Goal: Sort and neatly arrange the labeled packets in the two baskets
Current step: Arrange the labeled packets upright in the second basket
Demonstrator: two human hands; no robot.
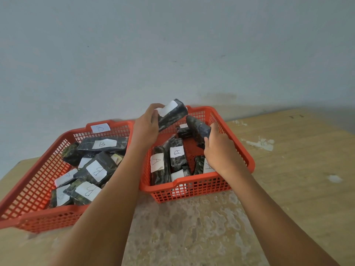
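Two red mesh baskets sit side by side on the table. The left basket (28, 191), tagged B on its far rim, holds several dark packets with white B labels (101, 144). The right basket (236, 143) holds dark packets labelled A (158, 166), lying lengthwise at its near side. My left hand (147, 124) grips a dark packet (172, 114) with a white label, raised above the right basket's far left corner. My right hand (219, 148) holds another dark packet (198, 129), tilted over the middle of that basket; its label is hidden.
The baskets stand on a worn wooden table (288, 169) with peeling patches, pushed against a plain grey wall (172, 54). The table's bare surface stretches to the right of the baskets and in front of them.
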